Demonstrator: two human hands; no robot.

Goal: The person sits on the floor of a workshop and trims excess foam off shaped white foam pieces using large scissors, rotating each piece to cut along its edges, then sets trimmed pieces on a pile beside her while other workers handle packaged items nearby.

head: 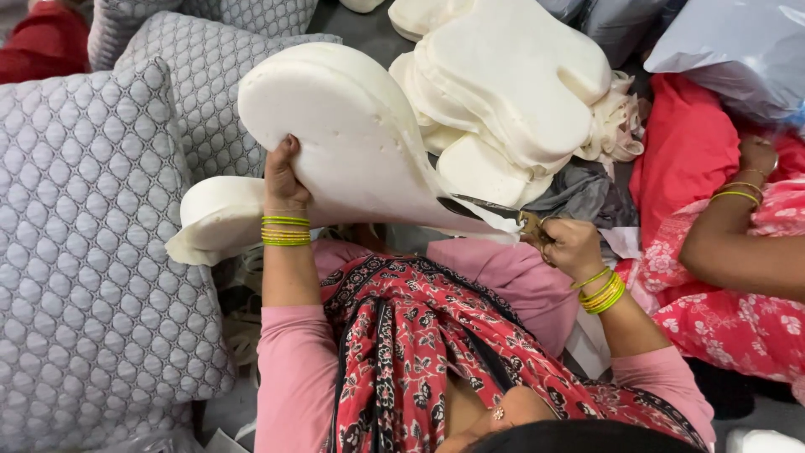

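From the head view, the left hand (283,178) is clamped on the edge of a thick cream-white contoured foam pillow core (352,134), holding it up on its edge above the lap, with the thumb pressed on the near face. The right hand (572,245) is closed around the handles of a pair of dark metal scissors (482,207), whose blades lie along the lower right edge of the foam, touching it. Both wrists carry green and yellow bangles. A second cream foam piece (214,220) lies below the left hand, just behind the held core. Beyond, a heap of cut cream foam shapes (503,92) is stacked. Grey quilted cushion covers (92,252) fill the left side. At the right, another person's arm (738,243) in a red floral sleeve rests near pink cloth, well apart from the scissors.
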